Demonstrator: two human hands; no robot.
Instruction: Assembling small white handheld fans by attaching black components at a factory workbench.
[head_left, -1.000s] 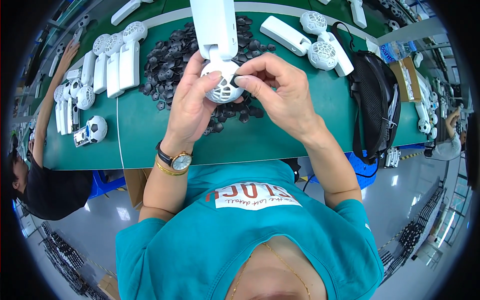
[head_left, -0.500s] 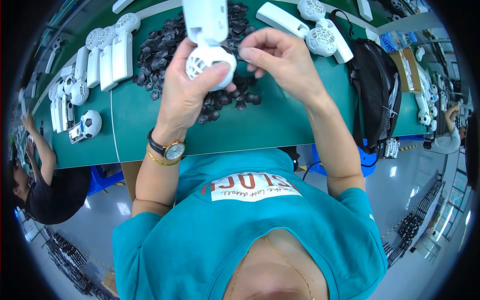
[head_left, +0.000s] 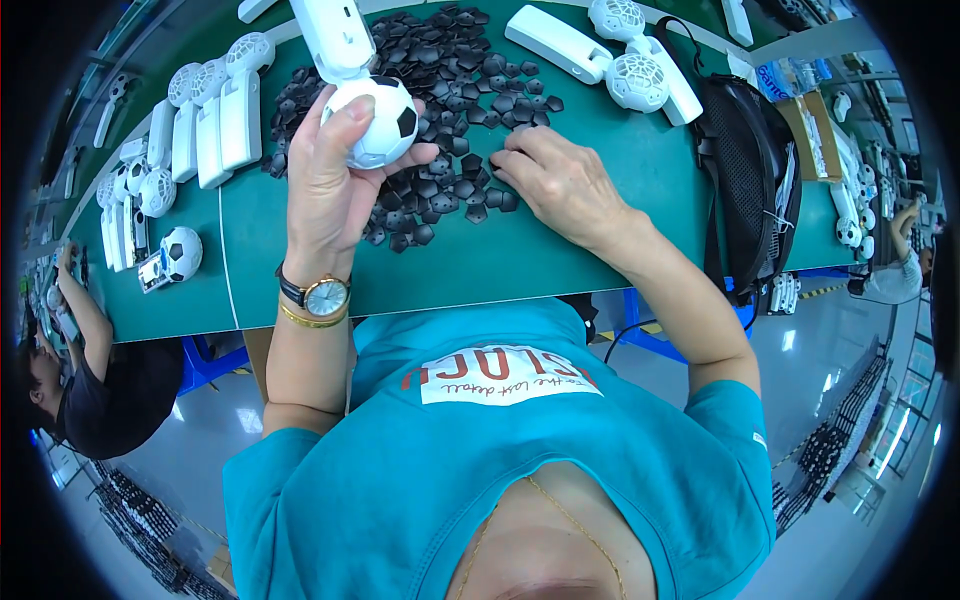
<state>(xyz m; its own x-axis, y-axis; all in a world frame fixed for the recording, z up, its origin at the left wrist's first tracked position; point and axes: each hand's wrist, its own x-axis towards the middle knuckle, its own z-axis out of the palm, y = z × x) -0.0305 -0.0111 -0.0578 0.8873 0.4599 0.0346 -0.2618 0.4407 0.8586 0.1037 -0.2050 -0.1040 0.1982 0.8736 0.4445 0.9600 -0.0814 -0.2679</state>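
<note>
My left hand (head_left: 325, 190) is closed round a white plastic ball unit (head_left: 378, 142), patterned like a football. A long white box-shaped body (head_left: 332, 38) is joined to it and points away from me. One black pentagon panel (head_left: 407, 122) sits in the ball's right side. Beyond and below the ball spreads a heap of small black pentagon pieces (head_left: 435, 50). My right hand (head_left: 565, 185) rests at the heap's right edge, fingers bent and drawn together. Its fingertips are partly hidden, so whether they pinch a piece cannot be made out.
White ball-and-body units (head_left: 240, 115) line the left; others (head_left: 638, 82) lie at the back right. A football-patterned unit (head_left: 182, 254) sits at the table's left. A black mesh bag (head_left: 750, 180) and an open carton (head_left: 815, 135) stand at right. A co-worker (head_left: 110, 395) works at far left.
My left hand has turned the ball unit and shifted it left, bringing a black panel into sight. My right hand has moved away from the ball, down to the heap's right edge.
</note>
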